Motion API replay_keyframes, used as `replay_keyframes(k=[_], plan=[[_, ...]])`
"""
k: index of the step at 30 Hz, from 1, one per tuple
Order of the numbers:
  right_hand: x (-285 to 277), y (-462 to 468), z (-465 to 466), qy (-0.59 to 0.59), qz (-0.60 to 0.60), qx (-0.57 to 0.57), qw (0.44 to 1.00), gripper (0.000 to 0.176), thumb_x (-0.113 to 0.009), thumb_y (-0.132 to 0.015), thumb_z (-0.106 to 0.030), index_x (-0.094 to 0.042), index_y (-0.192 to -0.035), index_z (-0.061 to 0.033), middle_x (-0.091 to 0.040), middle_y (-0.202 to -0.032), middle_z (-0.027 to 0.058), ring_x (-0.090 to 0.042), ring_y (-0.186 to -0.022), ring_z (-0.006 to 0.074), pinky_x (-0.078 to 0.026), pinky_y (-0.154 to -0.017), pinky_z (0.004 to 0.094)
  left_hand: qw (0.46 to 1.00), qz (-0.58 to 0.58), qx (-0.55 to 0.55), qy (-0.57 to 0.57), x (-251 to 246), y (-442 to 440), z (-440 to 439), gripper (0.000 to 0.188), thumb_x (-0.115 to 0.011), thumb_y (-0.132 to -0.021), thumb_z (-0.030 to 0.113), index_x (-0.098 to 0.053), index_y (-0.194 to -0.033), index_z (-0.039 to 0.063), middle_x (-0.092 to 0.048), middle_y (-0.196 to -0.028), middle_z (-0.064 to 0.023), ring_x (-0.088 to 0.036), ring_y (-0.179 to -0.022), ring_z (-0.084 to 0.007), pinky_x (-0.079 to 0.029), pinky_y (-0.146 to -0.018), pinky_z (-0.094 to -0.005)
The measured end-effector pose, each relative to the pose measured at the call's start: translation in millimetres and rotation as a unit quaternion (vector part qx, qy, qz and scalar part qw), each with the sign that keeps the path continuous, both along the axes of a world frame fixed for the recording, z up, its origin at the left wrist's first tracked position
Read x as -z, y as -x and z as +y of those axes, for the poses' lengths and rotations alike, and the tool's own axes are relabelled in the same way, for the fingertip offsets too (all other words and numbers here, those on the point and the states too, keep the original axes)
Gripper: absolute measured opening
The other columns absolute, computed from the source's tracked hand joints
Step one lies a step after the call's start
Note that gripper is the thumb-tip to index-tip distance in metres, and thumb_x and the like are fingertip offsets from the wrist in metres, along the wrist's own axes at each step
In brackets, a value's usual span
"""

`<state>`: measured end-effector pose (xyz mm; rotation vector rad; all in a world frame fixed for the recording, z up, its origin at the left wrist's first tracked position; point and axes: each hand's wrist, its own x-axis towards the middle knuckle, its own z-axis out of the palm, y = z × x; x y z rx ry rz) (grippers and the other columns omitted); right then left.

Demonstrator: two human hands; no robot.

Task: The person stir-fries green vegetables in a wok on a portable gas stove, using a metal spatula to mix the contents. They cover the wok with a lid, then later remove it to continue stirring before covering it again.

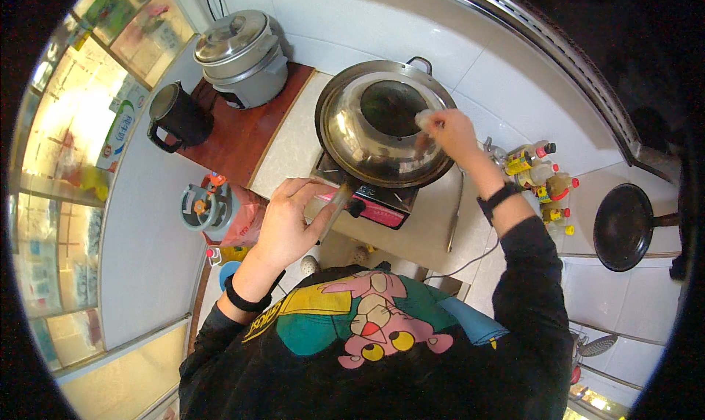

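A wok (pixel 326 144) sits on a portable gas stove (pixel 380 213), covered by a domed metal lid (pixel 355 128) with a dark round centre (pixel 388 106). My left hand (pixel 289 216) is closed around the wok's long handle (pixel 333 216), the thumb lying along it. Over the right side of the lid is my right hand (pixel 451 133), its fingers pinched on a small pale thing (pixel 424 119) by the edge of the dark centre. That thing is blurred, so I cannot tell what it is. The food side of the wok is hidden beneath the lid.
A rice cooker (pixel 242 62) and a black jug (pixel 184 117) stand on a reddish-brown board (pixel 231 155) at left. Below it is a gas cylinder (pixel 209 213). Several sauce bottles (pixel 537 172) line the wall at right, near a black frying pan (pixel 622 227). A thin cable (pixel 468 268) crosses the counter's front edge.
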<state>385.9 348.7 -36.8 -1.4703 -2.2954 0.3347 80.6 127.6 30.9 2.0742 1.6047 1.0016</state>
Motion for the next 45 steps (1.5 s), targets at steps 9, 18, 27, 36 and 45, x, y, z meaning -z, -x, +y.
replay_keyframes(k=[9, 18, 27, 36, 45], plan=[[-6.1, 0.1, 8.3, -0.008, -0.037, 0.094, 0.995, 0.020, -0.073, -0.081, -0.027, -0.075, -0.090, -0.0099, -0.071, -0.082, 0.0151, -0.068, -0.077, 0.0346, -0.055, -0.071, 0.0433, 1.000, -0.010, 0.021, -0.002, 5.9, 17.2, -1.8, 0.023, -0.074, -0.078, 0.010, -0.068, -0.098, 0.003, -0.068, -0.100, -0.0127, -0.062, -0.096, -0.0336, -0.049, -0.086, -0.0423], [-4.0, -3.2, 20.9, -0.013, -0.115, 0.126, 0.985, 0.021, -0.074, -0.080, -0.030, -0.077, -0.093, -0.0140, -0.074, -0.087, 0.0116, -0.071, -0.082, 0.0309, -0.056, -0.076, 0.0407, 1.000, -0.021, 0.003, -0.001, 16.7, 34.0, -16.8, 0.023, -0.075, -0.078, 0.012, -0.068, -0.098, 0.003, -0.066, -0.095, -0.0124, -0.062, -0.093, -0.0334, -0.048, -0.085, -0.0424], [6.7, 0.8, -47.2, 0.155, -0.071, -0.001, 0.985, 0.019, -0.077, -0.079, -0.032, -0.076, -0.089, -0.0159, -0.073, -0.082, 0.0099, -0.070, -0.080, 0.0322, -0.056, -0.077, 0.0412, 1.000, -0.020, -0.012, 0.017, 19.5, 45.3, -28.3, 0.023, -0.074, -0.077, 0.012, -0.068, -0.097, 0.003, -0.067, -0.097, -0.0125, -0.062, -0.096, -0.0335, -0.048, -0.087, -0.0421], [5.6, -20.1, 6.6, 0.077, -0.129, 0.198, 0.969, 0.026, -0.071, -0.082, -0.035, -0.075, -0.094, -0.0126, -0.074, -0.090, 0.0107, -0.070, -0.084, 0.0310, -0.055, -0.077, 0.0427, 0.999, -0.023, -0.017, 0.013, 16.4, 45.7, -28.1, 0.022, -0.074, -0.077, 0.011, -0.068, -0.097, 0.003, -0.067, -0.097, -0.0130, -0.062, -0.094, -0.0341, -0.049, -0.086, -0.0423], [-3.1, -20.7, -0.7, 0.091, -0.038, 0.185, 0.978, 0.027, -0.072, -0.084, -0.035, -0.073, -0.093, -0.0098, -0.073, -0.088, 0.0117, -0.070, -0.084, 0.0319, -0.054, -0.073, 0.0429, 0.999, -0.018, -0.028, 0.035, 13.9, 54.7, -34.0, 0.021, -0.074, -0.079, 0.011, -0.068, -0.097, 0.003, -0.067, -0.095, -0.0138, -0.062, -0.094, -0.0342, -0.049, -0.085, -0.0426]])
